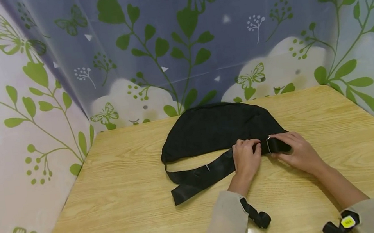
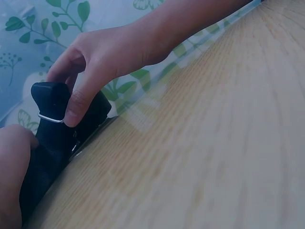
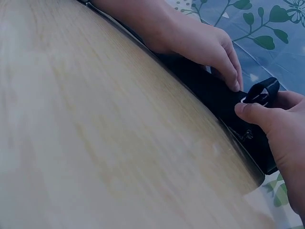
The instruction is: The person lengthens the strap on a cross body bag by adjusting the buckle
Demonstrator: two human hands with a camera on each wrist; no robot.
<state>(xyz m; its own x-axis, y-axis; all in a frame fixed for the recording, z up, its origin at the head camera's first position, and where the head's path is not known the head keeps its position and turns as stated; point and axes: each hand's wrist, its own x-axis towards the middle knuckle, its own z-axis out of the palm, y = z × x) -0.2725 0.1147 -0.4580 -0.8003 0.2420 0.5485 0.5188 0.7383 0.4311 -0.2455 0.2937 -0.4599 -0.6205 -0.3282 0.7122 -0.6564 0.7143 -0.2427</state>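
A black half-moon fabric bag (image 1: 210,129), like a waist bag, lies flat near the table's back edge. Its black strap (image 1: 220,167) runs along the front, with a loose end at the left. My left hand (image 1: 248,157) grips the strap, fingertips bent down onto it. To its right, my right hand (image 1: 300,153) pinches the strap at a silver metal slider (image 1: 268,145), thumb below and fingers above. Beside the slider the strap stands up in a small loop (image 3: 269,86). A second thin metal piece (image 1: 207,167) shows farther left on the strap.
The wooden table (image 1: 115,220) meets a blue backdrop (image 1: 162,37) with green leaves and butterflies close behind the bag. Patterned sheets also hang at the left and right sides. Black bands (image 1: 258,215) hang from both sleeve cuffs.
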